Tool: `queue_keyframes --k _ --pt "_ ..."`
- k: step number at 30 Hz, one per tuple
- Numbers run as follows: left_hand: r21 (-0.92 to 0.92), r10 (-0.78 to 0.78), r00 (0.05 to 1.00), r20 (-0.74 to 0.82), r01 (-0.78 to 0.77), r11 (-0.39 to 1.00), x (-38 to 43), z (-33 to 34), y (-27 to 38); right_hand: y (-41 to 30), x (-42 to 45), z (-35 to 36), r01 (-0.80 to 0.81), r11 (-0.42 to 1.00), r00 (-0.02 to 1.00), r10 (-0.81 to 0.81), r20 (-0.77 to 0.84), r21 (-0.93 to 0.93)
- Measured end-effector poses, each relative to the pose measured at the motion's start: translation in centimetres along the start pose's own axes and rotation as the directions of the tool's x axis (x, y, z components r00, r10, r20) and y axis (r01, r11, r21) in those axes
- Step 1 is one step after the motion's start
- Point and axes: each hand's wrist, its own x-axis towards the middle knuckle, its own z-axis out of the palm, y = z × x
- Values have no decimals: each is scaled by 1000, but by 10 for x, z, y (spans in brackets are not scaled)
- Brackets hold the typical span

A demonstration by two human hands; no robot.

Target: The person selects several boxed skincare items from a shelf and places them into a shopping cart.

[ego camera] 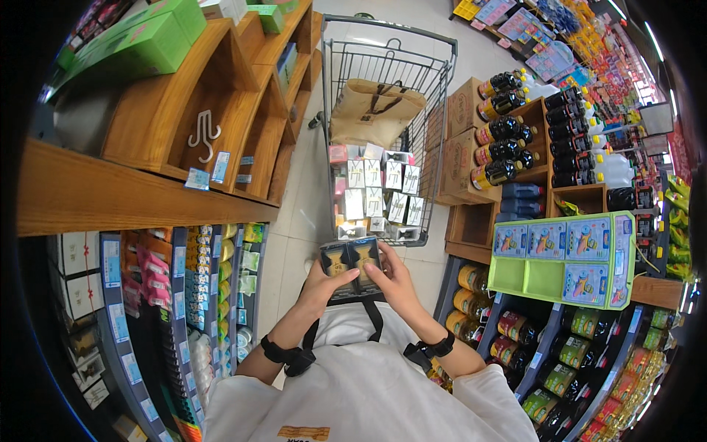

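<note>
Two dark boxes with gold panels (351,266) sit side by side between my hands, close in front of my body. My left hand (326,282) grips their left side, its thumb laid over the front. From the right, my right hand (390,273) holds the other side, thumb also on the front. Just beyond stands a metal wire shopping cart (436,138). Its near part holds many small white boxes with dark writing (373,172), and some pink boxes (338,153) lie at their left. Behind them a tan bag with dark handles (359,116) leans in the cart.
Wooden shelving (221,99) with green boxes (165,38) rises at the left, above racks of packaged goods. On the right are cardboard cartons (461,160), dark bottles (500,130) and a green display tray (508,276). Tiled floor (293,204) shows beside the cart.
</note>
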Motion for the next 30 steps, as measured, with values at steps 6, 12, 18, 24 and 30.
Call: queue_keyframes --k 6,12,18,24,30 --pt "-78 21 992 -125 -31 996 32 10 -5 13 42 -14 85 995 993 -89 83 54" --pt "-193 114 918 -380 -199 961 69 36 -13 5 77 -27 -166 911 979 106 175 378" --pt "-261 72 873 -482 -221 940 113 62 -35 17 112 -57 -247 824 964 156 215 510" --pt "-244 33 867 -498 -177 954 150 67 -56 42 158 -99 -397 830 907 291 304 392" --pt "-225 -78 837 -542 -55 973 159 53 -89 72 212 -137 -586 731 810 511 289 350"
